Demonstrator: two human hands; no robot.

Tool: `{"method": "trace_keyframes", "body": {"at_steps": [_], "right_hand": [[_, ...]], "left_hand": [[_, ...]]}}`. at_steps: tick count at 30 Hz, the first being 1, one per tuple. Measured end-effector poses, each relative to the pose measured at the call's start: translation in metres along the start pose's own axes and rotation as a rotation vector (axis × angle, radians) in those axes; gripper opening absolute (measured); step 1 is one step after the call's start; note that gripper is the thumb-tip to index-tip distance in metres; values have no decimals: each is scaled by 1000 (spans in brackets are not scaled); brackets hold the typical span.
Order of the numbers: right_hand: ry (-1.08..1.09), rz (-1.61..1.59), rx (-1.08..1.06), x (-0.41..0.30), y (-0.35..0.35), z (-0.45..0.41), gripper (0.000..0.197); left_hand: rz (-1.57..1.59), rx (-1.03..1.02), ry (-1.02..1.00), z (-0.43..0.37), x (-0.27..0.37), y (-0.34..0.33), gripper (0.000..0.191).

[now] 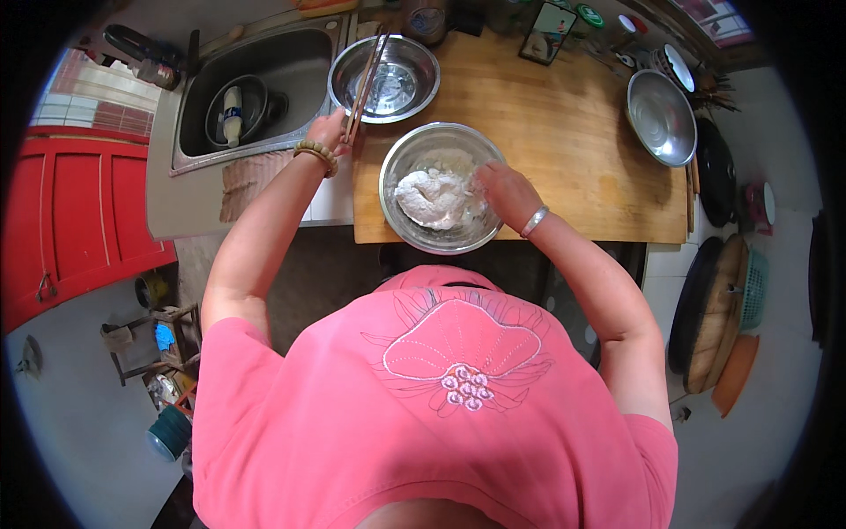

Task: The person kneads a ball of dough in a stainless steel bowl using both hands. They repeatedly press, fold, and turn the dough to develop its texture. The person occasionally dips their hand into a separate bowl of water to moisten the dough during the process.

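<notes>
A steel mixing bowl (394, 213) stands at the front edge of the wooden board, partly overhanging it. Inside lies a pale, floury dough mass (431, 198), with loose flour and crumbs around it. My right hand (509, 193) reaches over the bowl's right rim, its fingers bunched beside the dough; whether they pinch any of it is hidden. My left hand (328, 134) grips the near ends of a pair of wooden chopsticks (365, 89). They stretch across a second, shiny steel basin (422, 99), which sits behind and left of the mixing bowl.
The sink (291, 63) at left holds a pan (254, 89) with a bottle (232, 116) in it. A phone (548, 33) leans at the back of the wooden board (568, 132). Another steel basin (661, 119) is tilted at the right. Corrugated cardboard (248, 182) lies before the sink.
</notes>
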State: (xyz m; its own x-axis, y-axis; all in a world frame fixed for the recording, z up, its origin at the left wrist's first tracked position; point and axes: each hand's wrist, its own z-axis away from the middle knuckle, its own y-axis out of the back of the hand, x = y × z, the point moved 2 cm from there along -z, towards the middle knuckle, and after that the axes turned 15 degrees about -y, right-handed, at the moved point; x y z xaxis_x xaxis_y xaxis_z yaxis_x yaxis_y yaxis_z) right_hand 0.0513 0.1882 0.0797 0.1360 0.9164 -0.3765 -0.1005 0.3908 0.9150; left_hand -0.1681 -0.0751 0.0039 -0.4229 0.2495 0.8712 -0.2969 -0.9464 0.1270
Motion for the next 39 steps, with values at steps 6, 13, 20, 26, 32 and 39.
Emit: {"method": "trace_keyframes", "body": {"at_steps": [6,13,20,26,32,39], "right_hand": [[26,154,-66,-4,-2,5,11],[-67,325,-216,-22,-11,14,11],[68,619,-207,-17,-32,-5,11],[32,436,-58,-20,-19,-16,12],[-93,290,-87,-7,-34,-35,10],[326,137,-40,-27,-28,-71,12]], "left_hand": [[-16,350,-546,53,-26,10,37],[121,94,-394,165,-50,-83,40],[422,248,-437,144,-69,-105,46],[400,279,-450,139,-70,-101,44],[435,278,-470,138,-70,-107,44],[426,284,-455,141,-65,-102,45]]}}
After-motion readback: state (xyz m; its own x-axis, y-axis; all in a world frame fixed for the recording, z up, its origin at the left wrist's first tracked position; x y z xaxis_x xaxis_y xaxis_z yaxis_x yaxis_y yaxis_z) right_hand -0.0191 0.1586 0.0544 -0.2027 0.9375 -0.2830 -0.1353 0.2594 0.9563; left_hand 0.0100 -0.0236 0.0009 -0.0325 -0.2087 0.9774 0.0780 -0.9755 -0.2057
